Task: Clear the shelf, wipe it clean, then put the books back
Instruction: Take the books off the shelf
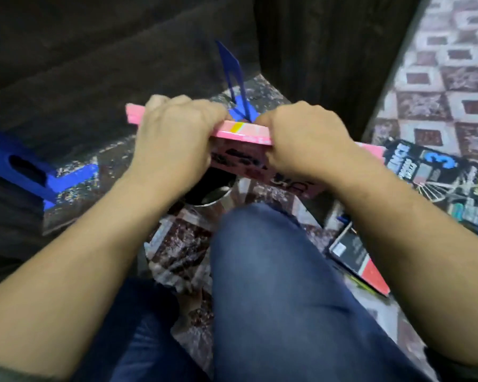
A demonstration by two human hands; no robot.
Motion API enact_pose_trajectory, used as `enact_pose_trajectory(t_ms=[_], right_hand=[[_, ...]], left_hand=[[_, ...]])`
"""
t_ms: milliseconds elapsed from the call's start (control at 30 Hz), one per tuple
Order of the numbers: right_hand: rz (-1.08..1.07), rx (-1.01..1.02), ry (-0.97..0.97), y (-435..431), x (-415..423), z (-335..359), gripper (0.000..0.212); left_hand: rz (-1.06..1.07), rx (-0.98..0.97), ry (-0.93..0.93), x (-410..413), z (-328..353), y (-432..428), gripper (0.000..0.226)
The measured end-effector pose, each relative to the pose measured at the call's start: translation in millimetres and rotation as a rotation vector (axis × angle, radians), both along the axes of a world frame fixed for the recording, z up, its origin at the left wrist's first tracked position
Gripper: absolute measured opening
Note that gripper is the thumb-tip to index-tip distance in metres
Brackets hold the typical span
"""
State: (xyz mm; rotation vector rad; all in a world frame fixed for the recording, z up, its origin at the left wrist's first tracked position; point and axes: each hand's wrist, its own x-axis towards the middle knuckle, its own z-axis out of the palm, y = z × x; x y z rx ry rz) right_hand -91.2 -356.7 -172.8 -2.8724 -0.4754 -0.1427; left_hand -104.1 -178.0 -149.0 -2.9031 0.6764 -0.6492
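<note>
A pink book (pixel 242 133) is held spine-up just above the front of a low speckled shelf (pixel 113 158). My left hand (pixel 174 133) grips its left part from above, fingers curled over the far side. My right hand (pixel 307 139) grips its right part the same way. Two blue bookends stand on the shelf: one (pixel 238 81) upright just behind the book, another (pixel 33 172) at the far left. More books lie on the floor at the right: a black one with a large "3" (pixel 439 175) and a black-and-red one (pixel 362 260).
A dark cabinet wall (pixel 329 51) rises behind and to the right of the shelf. A metal cup (pixel 213 191) stands on the patterned tile floor (pixel 453 78) below the book. My knee in blue jeans (pixel 273 271) fills the lower middle.
</note>
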Motion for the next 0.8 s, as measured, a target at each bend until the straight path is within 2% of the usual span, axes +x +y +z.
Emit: enact_pose_trajectory(t_ms=[133, 200, 267, 467, 567, 667, 733, 800], right_hand=[[-0.092, 0.022, 0.124, -73.4, -29.1, -39.6, 0.031], [-0.142, 0.025, 0.183, -100.3, -44.3, -66.3, 0.025], [-0.207, -0.013, 0.23, -122.5, -58.7, -94.6, 0.023], [-0.372, -0.087, 0.417, -176.4, -81.8, -151.5, 0.023], [-0.437, -0.061, 0.471, -197.6, -89.4, -166.9, 0.023], [-0.482, -0.053, 0.461, -216.7, -94.5, -175.5, 0.025], [-0.493, -0.067, 0.432, -226.5, -95.6, -174.2, 0.025], [-0.506, -0.079, 0.401, -232.5, -94.8, -168.5, 0.025]], left_hand=[[-0.186, 0.117, 0.317, 10.7, -14.0, -64.4, 0.023], [-0.246, 0.184, 0.503, 19.1, -15.4, -95.3, 0.039], [-0.33, 0.195, 0.565, 26.3, -18.7, -124.8, 0.048], [-0.687, 0.386, 0.271, 55.4, -63.5, -194.2, 0.029], [-0.761, 0.553, 0.053, 68.9, -86.9, -220.0, 0.021], [-0.585, 0.762, -0.158, 79.3, -99.4, -236.8, 0.018], [-0.356, 0.878, -0.198, 83.6, -103.1, -244.1, 0.019], [-0.237, 0.917, -0.187, 86.0, -100.2, -250.4, 0.016]])
